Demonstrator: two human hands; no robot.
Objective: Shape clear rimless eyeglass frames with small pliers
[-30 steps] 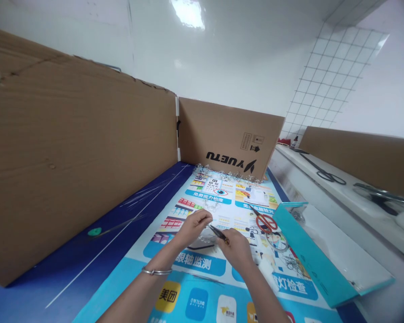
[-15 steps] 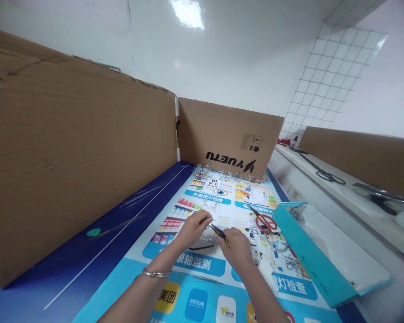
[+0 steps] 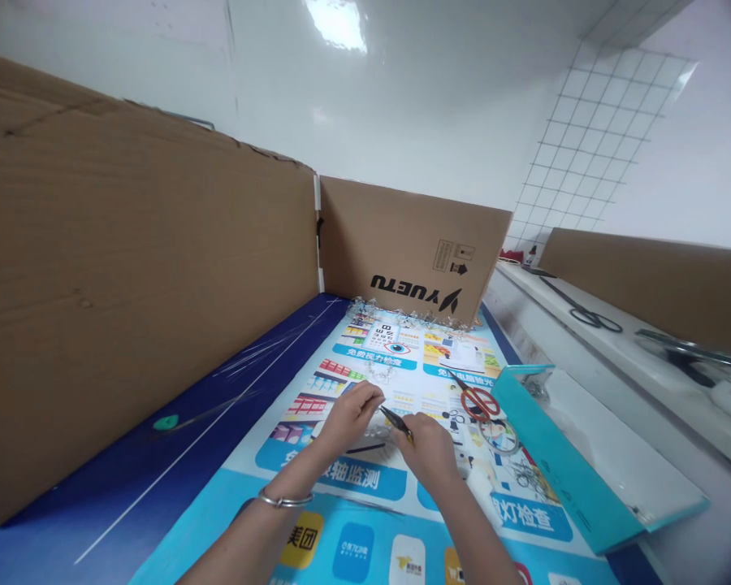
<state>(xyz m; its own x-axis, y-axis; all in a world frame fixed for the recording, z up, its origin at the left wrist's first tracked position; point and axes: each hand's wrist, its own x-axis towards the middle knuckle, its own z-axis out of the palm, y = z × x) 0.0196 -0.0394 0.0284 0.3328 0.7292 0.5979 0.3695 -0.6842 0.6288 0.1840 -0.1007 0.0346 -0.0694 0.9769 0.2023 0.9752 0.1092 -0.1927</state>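
Over the printed sheet (image 3: 210, 512), pliers (image 3: 395, 421) are gripped in the right hand (image 3: 427, 445), tips just beside the left hand (image 3: 356, 409), which is pinched narrow (on what cannot be told). Should the tips be misaimed, fingers could be nipped.

"What's underneath?"
"A blue table (image 3: 110, 479); a printed sheet (image 3: 204, 512) covers much of it;"
"And on that?"
"Red-handled scissors (image 3: 470, 392); a teal box (image 3: 560, 463); clear wiry pieces (image 3: 414, 314) at the far end."
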